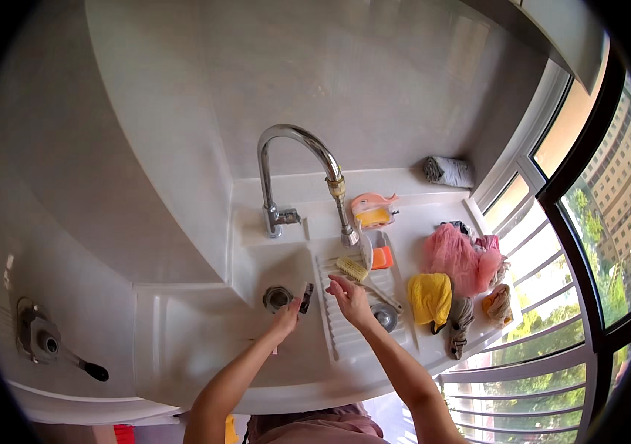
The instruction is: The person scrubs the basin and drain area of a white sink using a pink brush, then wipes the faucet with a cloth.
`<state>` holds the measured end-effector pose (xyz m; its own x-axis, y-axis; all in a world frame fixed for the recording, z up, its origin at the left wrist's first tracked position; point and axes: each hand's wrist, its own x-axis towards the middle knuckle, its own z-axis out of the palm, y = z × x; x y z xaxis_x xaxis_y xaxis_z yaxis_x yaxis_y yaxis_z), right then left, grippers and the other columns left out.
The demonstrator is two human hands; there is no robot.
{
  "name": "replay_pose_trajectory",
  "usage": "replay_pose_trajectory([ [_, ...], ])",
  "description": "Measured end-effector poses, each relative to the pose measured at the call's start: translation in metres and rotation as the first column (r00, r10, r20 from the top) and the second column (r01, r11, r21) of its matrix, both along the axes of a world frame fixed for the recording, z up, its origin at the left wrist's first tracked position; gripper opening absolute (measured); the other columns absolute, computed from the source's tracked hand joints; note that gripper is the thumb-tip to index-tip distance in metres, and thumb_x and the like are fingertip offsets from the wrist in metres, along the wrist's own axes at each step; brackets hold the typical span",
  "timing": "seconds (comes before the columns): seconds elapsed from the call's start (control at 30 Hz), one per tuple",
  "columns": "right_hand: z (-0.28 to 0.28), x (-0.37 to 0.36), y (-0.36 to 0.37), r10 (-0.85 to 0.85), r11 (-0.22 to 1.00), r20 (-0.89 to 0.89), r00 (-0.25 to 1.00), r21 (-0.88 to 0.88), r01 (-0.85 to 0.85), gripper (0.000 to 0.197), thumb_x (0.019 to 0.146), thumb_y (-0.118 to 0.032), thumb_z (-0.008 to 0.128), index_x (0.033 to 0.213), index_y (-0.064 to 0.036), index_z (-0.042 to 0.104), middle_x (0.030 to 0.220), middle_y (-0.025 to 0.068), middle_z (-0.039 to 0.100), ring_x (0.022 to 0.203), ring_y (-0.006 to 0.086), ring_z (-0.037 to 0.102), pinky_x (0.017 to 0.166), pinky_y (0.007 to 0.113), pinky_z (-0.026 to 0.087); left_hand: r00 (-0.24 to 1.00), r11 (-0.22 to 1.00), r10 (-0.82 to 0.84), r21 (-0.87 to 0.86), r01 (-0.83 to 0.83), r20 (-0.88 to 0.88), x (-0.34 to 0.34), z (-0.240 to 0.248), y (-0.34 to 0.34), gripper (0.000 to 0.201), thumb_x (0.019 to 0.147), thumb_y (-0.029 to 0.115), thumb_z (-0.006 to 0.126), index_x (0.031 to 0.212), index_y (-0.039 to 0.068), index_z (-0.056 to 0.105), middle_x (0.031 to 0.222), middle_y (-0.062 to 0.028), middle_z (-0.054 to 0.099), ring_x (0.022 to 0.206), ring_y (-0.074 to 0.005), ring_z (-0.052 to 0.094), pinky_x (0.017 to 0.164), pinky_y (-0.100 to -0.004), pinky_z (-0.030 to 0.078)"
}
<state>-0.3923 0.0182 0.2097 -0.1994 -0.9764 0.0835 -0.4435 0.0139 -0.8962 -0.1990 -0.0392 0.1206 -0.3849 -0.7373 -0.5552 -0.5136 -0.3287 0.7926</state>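
Note:
Over the white sink basin (204, 348), my left hand (284, 320) is closed on a small dark object (306, 297) with a pale patch. Its exact kind is too small to make out. Just to the right, my right hand (351, 302) hovers above the ribbed washboard (338, 340), fingers loosely stretched toward the left, nothing visible in them. A scrubbing brush (352, 269) with pale yellow bristles lies beyond that hand, its handle reaching to the right. Close by are a round metal drain cover (385, 318) and an orange block (382, 257). The drain (277, 298) shows beyond my left hand.
A tall chrome faucet (301, 133) arches over the sink. Behind the washboard stands a pink soap holder (375, 210). Pink clothes (460, 259), a yellow cloth (429, 297) and dark socks (461, 325) lie at right, beside the barred window. A grey folded cloth (449, 172) rests on the ledge.

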Motion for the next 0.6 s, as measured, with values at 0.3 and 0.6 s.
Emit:
replay_pose_trajectory([
  [0.3, -0.035, -0.003, -0.03, -0.055, 0.998, 0.247, 0.968, 0.031, 0.049, 0.055, 0.091, -0.024, 0.055, 0.136, -0.0026, 0.034, 0.088, 0.0117, 0.062, 0.065, 0.0175, 0.061, 0.053, 0.029, 0.05, 0.971, 0.751, -0.174, -0.66, 0.025, -0.162, -0.048, 0.077, -0.004, 0.026, 0.09, 0.022, 0.048, 0.092, -0.001, 0.06, 0.08, -0.0232, 0.063, 0.074, -0.0374, 0.063, 0.062, -0.0433, 0.047],
  [0.6, -0.008, -0.031, -0.04, -0.173, 0.985, 0.593, 0.786, 0.087, 0.151, 0.033, 0.096, -0.034, 0.045, 0.112, -0.0054, 0.048, 0.078, 0.0055, 0.058, 0.057, 0.0106, 0.053, 0.05, 0.026, 0.048, 0.918, 0.477, 0.17, -0.845, 0.241, 0.358, -0.078, 0.139, -0.11, 0.034, 0.086, 0.034, 0.056, 0.078, 0.002, 0.06, 0.075, -0.0142, 0.064, 0.075, -0.0344, 0.062, 0.069, -0.0462, 0.048],
])
